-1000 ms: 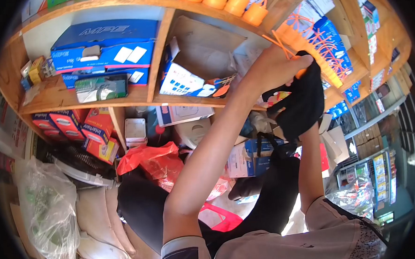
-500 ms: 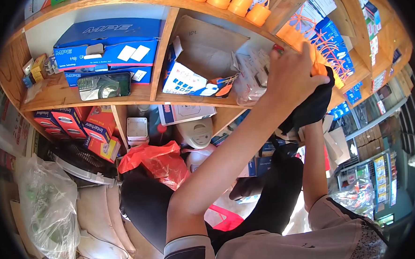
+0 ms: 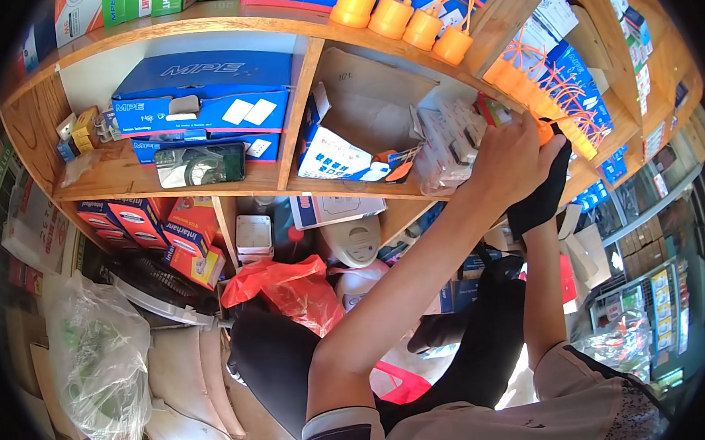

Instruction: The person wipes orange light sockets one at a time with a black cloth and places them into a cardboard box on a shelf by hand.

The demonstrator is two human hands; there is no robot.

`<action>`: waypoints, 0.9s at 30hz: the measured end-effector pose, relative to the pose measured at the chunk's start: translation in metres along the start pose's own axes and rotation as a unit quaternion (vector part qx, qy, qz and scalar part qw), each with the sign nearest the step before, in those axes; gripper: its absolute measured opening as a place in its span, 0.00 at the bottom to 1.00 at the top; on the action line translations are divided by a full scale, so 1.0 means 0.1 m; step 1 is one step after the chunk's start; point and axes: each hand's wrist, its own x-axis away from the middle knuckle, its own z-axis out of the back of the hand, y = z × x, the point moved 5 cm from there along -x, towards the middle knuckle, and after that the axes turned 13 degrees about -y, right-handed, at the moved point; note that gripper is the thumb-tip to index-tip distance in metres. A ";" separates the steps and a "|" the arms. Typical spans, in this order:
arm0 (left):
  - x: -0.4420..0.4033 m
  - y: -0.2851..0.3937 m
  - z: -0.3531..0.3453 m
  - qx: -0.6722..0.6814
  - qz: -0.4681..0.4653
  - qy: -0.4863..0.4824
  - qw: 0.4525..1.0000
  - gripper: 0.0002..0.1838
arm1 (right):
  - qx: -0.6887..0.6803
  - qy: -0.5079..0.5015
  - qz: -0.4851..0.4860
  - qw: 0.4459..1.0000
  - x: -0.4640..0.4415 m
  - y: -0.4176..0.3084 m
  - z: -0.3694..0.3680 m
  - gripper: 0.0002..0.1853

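Note:
My left hand point(image 3: 513, 160), bare and closed, reaches up across the shelf front, its fingertips at an orange lamp holder point(image 3: 546, 133). My right hand point(image 3: 538, 190), in a black glove, is closed around the same lamp holder from below, touching my left hand. Only a small part of the holder shows between the hands; most of it is hidden by fingers and glove. Just behind them on the shelf edge, a row of similar orange lamp holders point(image 3: 521, 88) lies with thin orange wires sticking out.
More orange lamp holders point(image 3: 391, 19) stand on the upper shelf ledge. A phone point(image 3: 200, 165) leans against blue MPE boxes point(image 3: 201, 72). Clear plastic packets point(image 3: 443, 155) sit beside an open carton point(image 3: 337, 153). Below are a red plastic bag point(image 3: 280, 291) and Intarhan-marked boxes point(image 3: 141, 219).
The view has shifted, so the shelf appears lower and further right. My left fingers have drawn in closer around the lamp holder, while both hands stay together.

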 end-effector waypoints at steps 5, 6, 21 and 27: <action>0.04 0.06 0.11 -0.031 0.010 -0.028 0.999 0.30 | -0.443 0.044 -0.202 0.872 0.06 0.04 -0.15 0.23; 0.03 0.05 0.09 -0.013 0.014 -0.024 1.000 0.28 | -0.444 0.040 -0.202 0.872 0.06 0.04 -0.17 0.23; 0.02 -0.09 0.10 0.164 -0.054 0.144 0.974 0.22 | -0.071 -0.083 -0.019 0.994 -0.04 0.00 -0.08 0.28; 0.01 -0.09 0.11 0.120 -0.190 0.086 0.971 0.20 | 0.118 -0.105 0.066 0.985 -0.02 -0.04 0.00 0.29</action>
